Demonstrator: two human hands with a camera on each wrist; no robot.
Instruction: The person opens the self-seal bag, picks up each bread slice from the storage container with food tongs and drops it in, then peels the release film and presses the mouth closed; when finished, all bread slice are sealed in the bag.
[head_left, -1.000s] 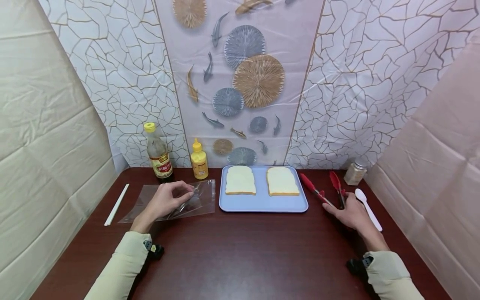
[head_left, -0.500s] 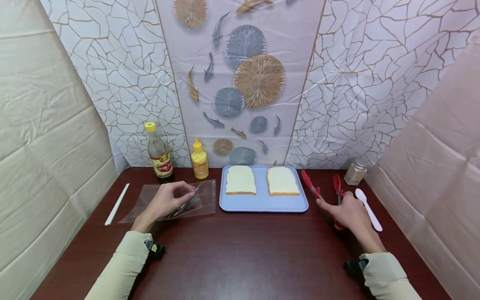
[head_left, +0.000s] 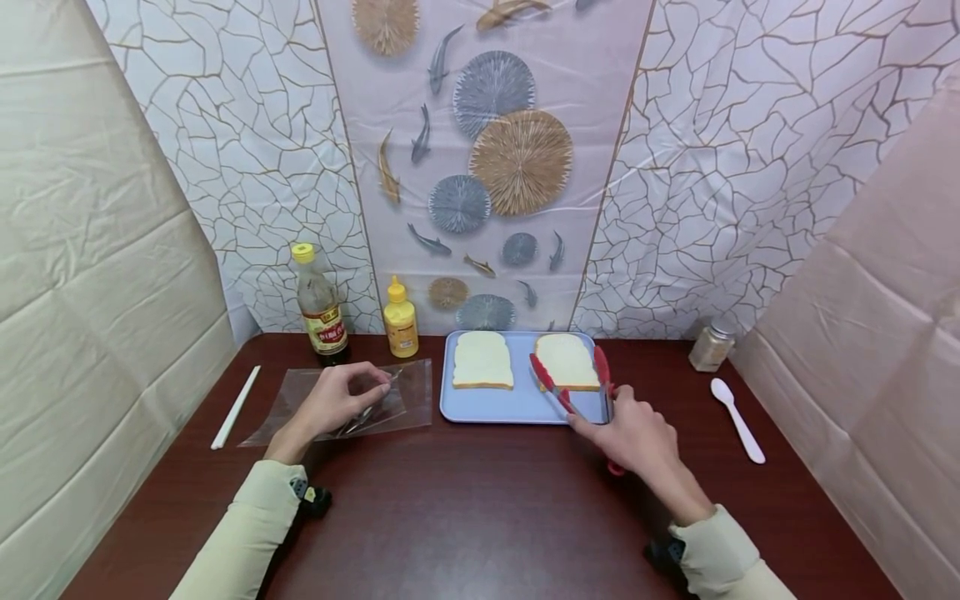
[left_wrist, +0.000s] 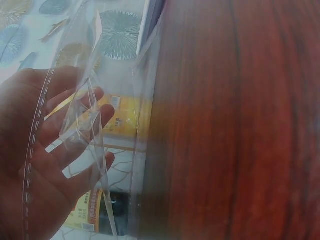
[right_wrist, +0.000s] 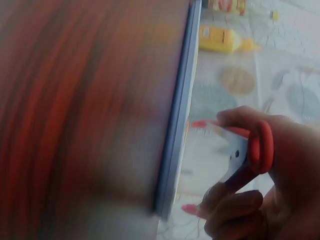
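Observation:
My right hand (head_left: 630, 429) grips a pair of red-tipped metal tongs (head_left: 558, 388), their arms spread apart. In the head view the tong tips lie over the right bread slice (head_left: 564, 360), one to each side of it. That slice sits on a light blue tray (head_left: 517, 408), beside a second bread slice (head_left: 482, 358). My left hand (head_left: 337, 402) pinches a clear plastic bag (head_left: 412, 400) that lies spread on the table. The left wrist view looks through the film of the bag (left_wrist: 87, 117) at the curled fingers. In the right wrist view, the tongs' red end loop (right_wrist: 261, 147) shows at the palm.
A dark sauce bottle (head_left: 322, 312) and a yellow squeeze bottle (head_left: 400, 321) stand behind the bag. White chopsticks (head_left: 236, 407) lie at the left. A white spoon (head_left: 738, 421) and a seasoning shaker (head_left: 711, 344) are at the right, near the fabric side wall (head_left: 862, 358).
My right hand has carried the tongs up off the table's right side and leftward, until their tips are over the right bread slice. The left hand has stayed in place on the bag.

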